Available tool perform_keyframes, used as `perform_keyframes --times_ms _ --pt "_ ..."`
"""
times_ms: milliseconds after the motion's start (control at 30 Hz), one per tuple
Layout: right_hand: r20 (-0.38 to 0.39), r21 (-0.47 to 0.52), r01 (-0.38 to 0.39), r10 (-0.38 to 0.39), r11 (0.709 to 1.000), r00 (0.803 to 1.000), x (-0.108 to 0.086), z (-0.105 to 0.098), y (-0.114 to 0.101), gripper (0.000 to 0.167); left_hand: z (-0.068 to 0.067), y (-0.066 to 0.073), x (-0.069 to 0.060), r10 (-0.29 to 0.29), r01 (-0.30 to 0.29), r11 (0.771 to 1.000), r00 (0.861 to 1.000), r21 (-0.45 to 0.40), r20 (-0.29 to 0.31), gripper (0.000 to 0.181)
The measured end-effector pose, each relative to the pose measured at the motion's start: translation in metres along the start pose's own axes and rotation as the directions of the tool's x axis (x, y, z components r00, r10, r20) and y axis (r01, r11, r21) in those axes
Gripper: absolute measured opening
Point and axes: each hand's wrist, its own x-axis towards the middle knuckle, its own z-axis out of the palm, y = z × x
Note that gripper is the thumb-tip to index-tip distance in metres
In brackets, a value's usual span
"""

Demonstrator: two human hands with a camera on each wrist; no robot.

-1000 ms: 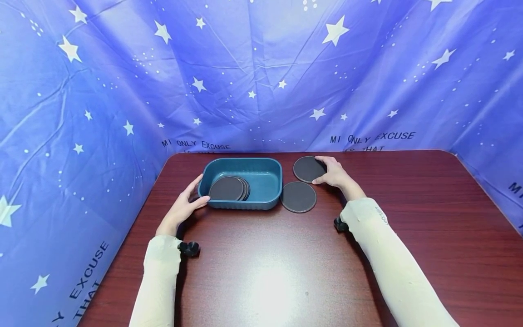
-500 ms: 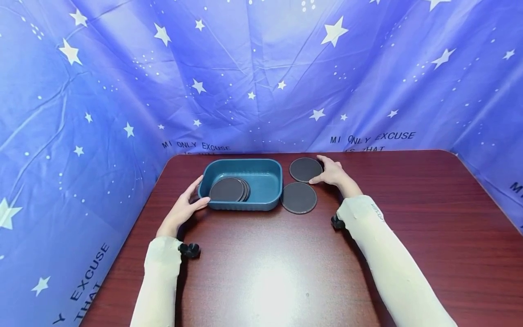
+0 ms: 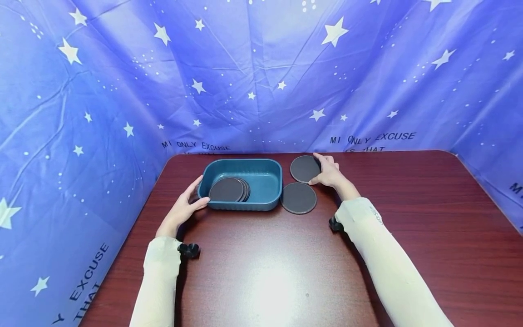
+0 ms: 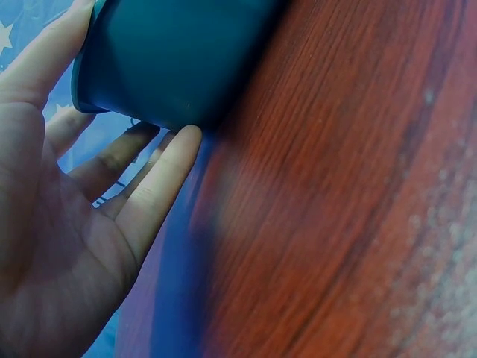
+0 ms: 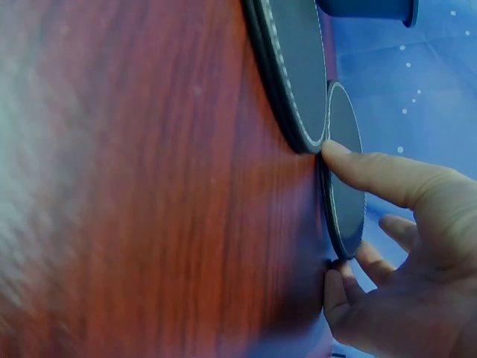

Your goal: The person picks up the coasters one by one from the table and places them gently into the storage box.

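Observation:
A teal rectangular bin (image 3: 267, 188) stands on the table, holding an overlapping stack of round dark coasters (image 3: 226, 189) at its left. My left hand (image 3: 182, 209) touches the bin's left end with fingers spread and fairly straight, thumb at the near rim. Right of the bin, my right hand (image 3: 333, 175) holds the far dark coaster (image 3: 304, 169) by its right edge, between thumb and fingers. A near coaster (image 3: 299, 198) lies against the bin's right side. In the right wrist view, the thumb (image 5: 365, 168) sits where the two coasters meet; both edges look layered there.
The reddish-brown wooden table (image 3: 408, 218) ends at a blue curtain (image 3: 261, 91) with white stars behind and at the sides. Black wrist devices (image 3: 189, 250) sit on both sleeves.
My right hand has slid the far coaster slightly left, toward the bin, and it now touches or nearly touches the near coaster. The left hand and bin have stayed in place.

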Motion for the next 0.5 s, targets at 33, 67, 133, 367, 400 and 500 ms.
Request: perform_keyframes --times_ms 33,67,133,367,400,500 --pt "-0.010 0.006 -0.002 0.002 1.000 1.000 -0.0006 0.0008 -0.0005 0.107 -0.0003 0.0002 -0.0001 -0.001 0.001 1.000 1.000 0.003 -0.001 0.080" --pt "-0.020 0.012 -0.002 0.002 1.000 1.000 -0.0009 0.0017 -0.0009 0.108 -0.0005 0.0004 0.0000 -0.003 0.003 1.000 1.000 0.005 -0.004 0.080" --pt "-0.037 0.024 -0.004 0.005 1.000 0.999 -0.0017 0.0032 -0.0012 0.108 -0.0008 0.0003 -0.0004 -0.002 0.002 1.000 1.000 0.021 -0.004 0.079" --pt "-0.076 0.046 -0.007 0.010 0.999 0.997 -0.0054 0.0049 0.0007 0.104 0.0000 -0.0017 -0.0004 -0.004 0.004 0.999 1.000 0.041 0.000 0.079" --pt "-0.082 0.047 -0.014 0.017 0.999 0.997 -0.0059 0.0045 0.0015 0.102 0.0001 -0.0013 -0.0005 -0.003 0.003 0.999 1.000 0.043 -0.002 0.079" --pt "-0.101 0.037 -0.036 0.040 0.999 0.994 -0.0075 0.0026 0.0036 0.096 0.0002 0.0006 -0.0003 0.007 -0.007 0.999 1.000 0.054 -0.006 0.079"
